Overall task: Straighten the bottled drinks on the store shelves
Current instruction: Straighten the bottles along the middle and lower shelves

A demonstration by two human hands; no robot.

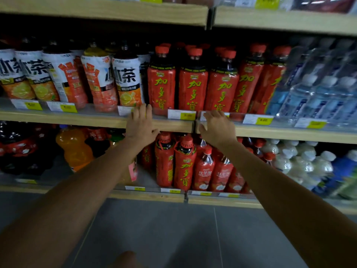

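Seen from the head camera, the left hand (142, 124) lies flat and empty, fingers straight, on the pale wooden shelf edge (77, 119). The right hand (217, 128) rests loose-fingered and empty beside it. The red plastic bottles with yellow-green lettering (193, 84) stand upright just above both hands' fingertips.

The shelf edge (87, 120) looks like matt pale wood. At 12 o'clock the red bottles (193, 89) wear glossy plastic sleeves; at 3 o'clock the water bottles (318, 97) are clear plastic. At 6 o'clock the floor tiles (164, 238) look smooth and dull.
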